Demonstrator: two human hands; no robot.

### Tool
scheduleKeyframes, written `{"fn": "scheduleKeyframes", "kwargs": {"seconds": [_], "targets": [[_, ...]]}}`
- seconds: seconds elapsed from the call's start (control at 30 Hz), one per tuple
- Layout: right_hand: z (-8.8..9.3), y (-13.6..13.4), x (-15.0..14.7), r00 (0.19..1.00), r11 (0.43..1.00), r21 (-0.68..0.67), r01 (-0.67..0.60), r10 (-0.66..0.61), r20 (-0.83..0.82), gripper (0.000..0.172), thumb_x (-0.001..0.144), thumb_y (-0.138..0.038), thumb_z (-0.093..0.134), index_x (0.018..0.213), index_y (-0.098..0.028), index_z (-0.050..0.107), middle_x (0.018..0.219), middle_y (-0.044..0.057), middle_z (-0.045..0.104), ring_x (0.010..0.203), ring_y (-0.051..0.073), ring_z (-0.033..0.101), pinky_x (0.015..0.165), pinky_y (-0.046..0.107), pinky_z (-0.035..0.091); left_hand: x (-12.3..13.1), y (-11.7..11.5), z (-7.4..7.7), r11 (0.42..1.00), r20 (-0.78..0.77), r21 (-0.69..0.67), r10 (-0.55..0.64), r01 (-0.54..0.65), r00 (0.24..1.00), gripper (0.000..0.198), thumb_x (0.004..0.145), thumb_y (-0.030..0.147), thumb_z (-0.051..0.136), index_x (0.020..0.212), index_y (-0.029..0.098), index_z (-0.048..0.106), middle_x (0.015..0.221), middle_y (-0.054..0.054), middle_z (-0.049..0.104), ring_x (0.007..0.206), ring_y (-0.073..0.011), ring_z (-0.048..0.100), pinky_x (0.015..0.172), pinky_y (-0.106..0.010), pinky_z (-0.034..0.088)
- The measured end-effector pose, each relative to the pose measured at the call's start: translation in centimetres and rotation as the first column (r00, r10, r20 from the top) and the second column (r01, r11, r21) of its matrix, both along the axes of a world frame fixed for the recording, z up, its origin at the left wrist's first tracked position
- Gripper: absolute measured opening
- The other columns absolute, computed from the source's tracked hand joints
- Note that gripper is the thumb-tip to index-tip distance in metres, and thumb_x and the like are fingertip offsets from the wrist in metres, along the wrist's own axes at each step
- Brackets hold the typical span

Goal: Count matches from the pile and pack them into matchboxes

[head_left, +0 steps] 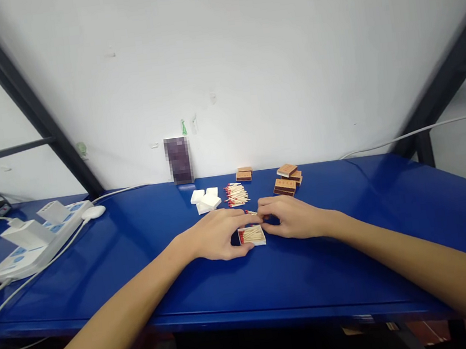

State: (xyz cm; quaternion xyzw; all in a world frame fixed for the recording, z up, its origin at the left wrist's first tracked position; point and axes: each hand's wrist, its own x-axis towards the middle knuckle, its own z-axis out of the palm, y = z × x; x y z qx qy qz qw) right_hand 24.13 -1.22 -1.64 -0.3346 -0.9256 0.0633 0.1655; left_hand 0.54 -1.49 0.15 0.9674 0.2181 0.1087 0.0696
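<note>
A white inner matchbox tray (259,241) lies in front of me, holding red-headed matches (250,233). My left hand (220,235) spans the tray from its left side, thumb at the near edge and fingers along the far side. Just beyond the tray, my right hand (287,216) is closed in a pinch. A few matches (252,213) stick out at its fingertips, their red heads pointing left; the left index fingertip reaches close to them. Farther back lies a loose pile of matches (236,194). Left of that pile are several white trays (207,199).
Brown matchbox sleeves (285,186) are stacked at the back right, with more boxes (244,174) near the wall. A dark upright object (181,160), blurred out, leans there too. On the left, a white power strip (33,244) with plugs and cables lies on the blue table (334,275).
</note>
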Motion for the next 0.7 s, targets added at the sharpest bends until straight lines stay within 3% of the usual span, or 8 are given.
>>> {"fn": "scheduleKeyframes", "kwargs": {"seconds": [0.13,0.3,0.53,0.7], "targets": [[-0.6,0.3,-0.5,0.998,0.998,0.039,0.058,-0.057,-0.041,0.011,0.09,-0.025,0.058,0.088,-0.018,0.067,0.087,0.005,0.06,0.076,0.018,0.056,0.066,0.029,0.041,0.1,-0.1,0.1,0.999,-0.045,0.042,-0.012,0.014,0.999,0.043,0.086,0.035,0.058,0.128,0.024,0.06,0.099,-0.005,0.067,0.085,-0.0214,0.062,0.073,-0.031,0.043],[-1.3,0.9,-0.4,0.986,0.986,0.075,0.151,-0.145,-0.08,0.037,0.091,-0.041,0.059,0.119,-0.018,0.066,0.111,0.012,0.061,0.1,0.027,0.056,0.084,0.04,0.046,-0.1,0.1,0.1,1.0,-0.042,0.024,0.015,-0.014,0.999,0.042,0.087,0.04,0.058,0.126,0.022,0.061,0.093,-0.004,0.066,0.082,-0.0208,0.062,0.076,-0.032,0.043],[-1.3,1.1,-0.5,0.984,0.992,-0.042,0.116,-0.121,-0.134,0.024,0.093,-0.036,0.059,0.1,-0.02,0.074,0.1,0.009,0.066,0.096,0.024,0.057,0.084,0.039,0.046,-0.1,0.2,0.1,0.999,-0.034,0.017,0.027,-0.027,0.999,0.039,0.086,0.039,0.06,0.12,0.022,0.065,0.091,-0.004,0.066,0.079,-0.0197,0.062,0.074,-0.031,0.043],[-0.4,0.9,-0.4,0.982,0.981,-0.181,0.07,-0.1,-0.163,0.019,0.091,-0.031,0.06,0.093,-0.019,0.074,0.091,0.007,0.066,0.083,0.019,0.06,0.074,0.033,0.048,-0.3,0.4,0.0,1.0,-0.005,0.007,0.027,-0.027,1.0,0.044,0.085,0.04,0.063,0.124,0.021,0.063,0.095,-0.005,0.069,0.08,-0.0199,0.062,0.074,-0.032,0.044]]}}
